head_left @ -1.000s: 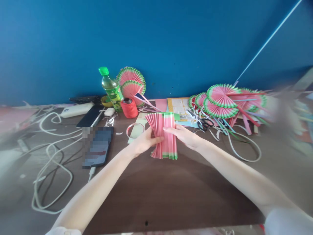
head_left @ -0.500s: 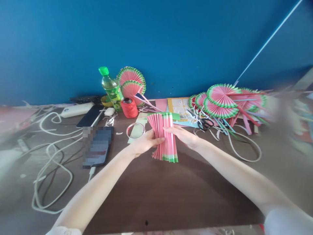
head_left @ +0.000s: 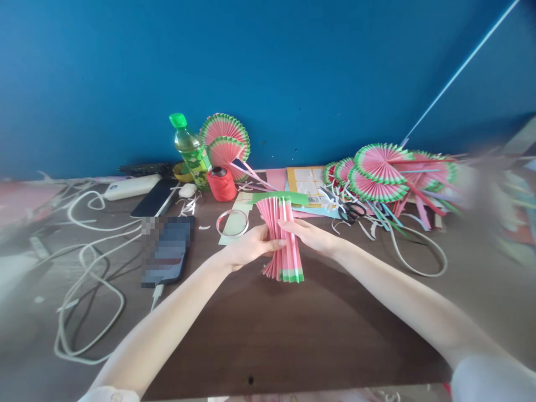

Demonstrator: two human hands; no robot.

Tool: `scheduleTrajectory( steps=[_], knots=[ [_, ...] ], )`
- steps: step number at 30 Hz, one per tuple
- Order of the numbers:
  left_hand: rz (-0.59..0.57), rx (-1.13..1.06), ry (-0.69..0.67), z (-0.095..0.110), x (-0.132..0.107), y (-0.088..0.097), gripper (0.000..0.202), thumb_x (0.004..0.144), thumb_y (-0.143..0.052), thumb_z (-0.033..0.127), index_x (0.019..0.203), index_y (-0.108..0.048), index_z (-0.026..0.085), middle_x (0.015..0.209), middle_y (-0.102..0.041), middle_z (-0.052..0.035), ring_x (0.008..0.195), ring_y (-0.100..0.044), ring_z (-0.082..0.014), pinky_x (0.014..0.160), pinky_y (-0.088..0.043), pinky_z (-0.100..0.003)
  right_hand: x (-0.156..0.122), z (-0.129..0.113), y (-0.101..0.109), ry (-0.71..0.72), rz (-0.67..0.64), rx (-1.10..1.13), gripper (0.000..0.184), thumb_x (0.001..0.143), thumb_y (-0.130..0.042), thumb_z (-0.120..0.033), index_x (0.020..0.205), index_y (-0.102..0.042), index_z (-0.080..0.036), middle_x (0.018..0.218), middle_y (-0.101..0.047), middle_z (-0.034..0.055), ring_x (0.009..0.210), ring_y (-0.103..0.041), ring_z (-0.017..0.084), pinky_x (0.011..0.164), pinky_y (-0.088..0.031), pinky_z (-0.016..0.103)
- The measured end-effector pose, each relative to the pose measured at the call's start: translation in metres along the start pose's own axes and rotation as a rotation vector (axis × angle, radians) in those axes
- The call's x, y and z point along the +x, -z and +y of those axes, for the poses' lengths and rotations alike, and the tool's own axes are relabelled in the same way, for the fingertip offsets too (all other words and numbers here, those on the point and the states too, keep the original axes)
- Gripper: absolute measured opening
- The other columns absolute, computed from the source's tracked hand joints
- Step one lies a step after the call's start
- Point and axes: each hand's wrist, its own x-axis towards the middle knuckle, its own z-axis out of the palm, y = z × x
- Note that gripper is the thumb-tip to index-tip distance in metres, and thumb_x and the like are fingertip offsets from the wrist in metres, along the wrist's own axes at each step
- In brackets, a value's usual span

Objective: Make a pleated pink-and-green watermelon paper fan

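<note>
Our left hand (head_left: 251, 244) and right hand (head_left: 312, 235) both grip the pleated pink paper (head_left: 290, 259); we see a barcode (head_left: 314, 200) on the yellow-bordered sheet (head_left: 302, 177), while the bottle (head_left: 183, 140) label (head_left: 197, 163) is illegible.

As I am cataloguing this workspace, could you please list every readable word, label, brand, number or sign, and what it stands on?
No text can be read.
Green-capped bottle: label print too blurred.
Yellow-and-white packet: barcode visible; any print too small.
Nearer phone: screen pixelated.
White device: end mark too small.
Pleated paper: no lettering visible.
</note>
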Motion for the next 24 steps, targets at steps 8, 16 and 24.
scheduleTrajectory(
  steps=[8,16,24],
  knots=[
    [-0.001,0.035,0.002,0.002,-0.001,-0.004,0.054,0.073,-0.067,0.030,0.122,-0.048,0.016,0.114,-0.061,-0.0128,0.103,-0.058,-0.0246,0.087,-0.045,-0.039,0.003,0.013,-0.004,-0.022,0.039,-0.096,0.045,0.081,-0.045,-0.059,0.095,-0.057,-0.018,0.069,-0.058,0.0009,0.061,-0.053,0.013,0.059,-0.049,0.029],
    [-0.009,-0.052,-0.015,-0.002,0.001,-0.006,0.052,0.075,-0.065,0.029,0.123,-0.048,0.014,0.106,-0.066,-0.0117,0.101,-0.060,-0.0246,0.091,-0.043,-0.040,0.005,0.015,-0.005,-0.022,0.095,-0.197,0.044,0.080,-0.045,-0.060,0.091,-0.051,-0.017,0.066,-0.053,-0.0008,0.051,-0.049,0.010,0.045,-0.042,0.024],
    [0.143,-0.056,0.018,-0.003,0.005,-0.004,0.049,0.076,-0.063,0.030,0.122,-0.048,0.018,0.116,-0.061,-0.0104,0.111,-0.054,-0.0254,0.095,-0.041,-0.042,0.009,0.009,-0.001,0.216,0.192,-0.224,0.028,0.084,-0.051,-0.042,0.097,-0.054,-0.017,0.097,-0.061,0.0055,0.094,-0.058,0.019,0.085,-0.047,0.034]
  ],
)
